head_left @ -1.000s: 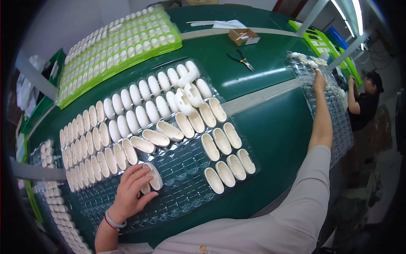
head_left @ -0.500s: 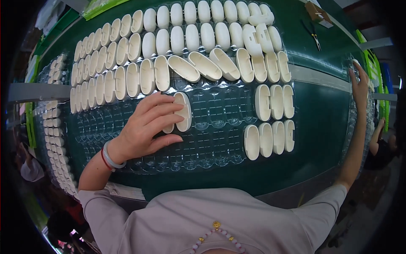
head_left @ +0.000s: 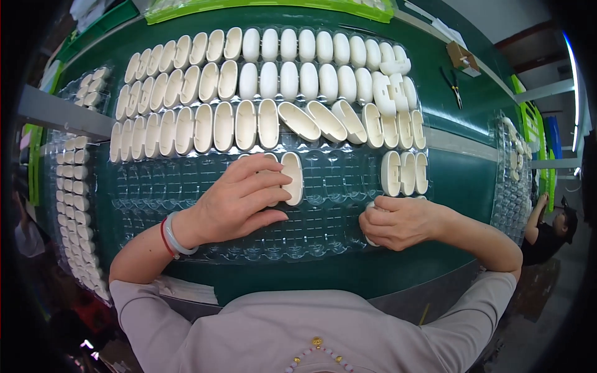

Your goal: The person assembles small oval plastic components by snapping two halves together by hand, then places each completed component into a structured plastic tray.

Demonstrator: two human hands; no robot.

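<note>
- Where it showed past the clear tray (head_left: 339,171), the table (head_left: 457,193) was dark green.
- Clear tray: far three rows filled with shells; near two mostly bare across the tray's middle.
- Left hand (head_left: 233,196), over the tray's middle. Cream shell (head_left: 292,180) lay at its fingertips, just right of the palm, long axis running from the tray's far side to its near side, across the fingers. This hand was the nearer to it. Pose: palm down, fingers reaching right, thumb apart on the near side. Fingertips touched; grasped or merely steadied, could not tell.
- Right hand (head_left: 407,222), at the tray's near right part. Pale shell (head_left: 371,241) lay under its leftward fingers, mostly hidden. Pose: back up, fingers curled, forearm from the right. Firm hold or light touch, could not tell.
- Pliers (head_left: 457,93): beyond the tray's right edge, toward its far end.
- Three hollow shells (head_left: 405,174): near the tray's right edge, just beyond the right hand.
</note>
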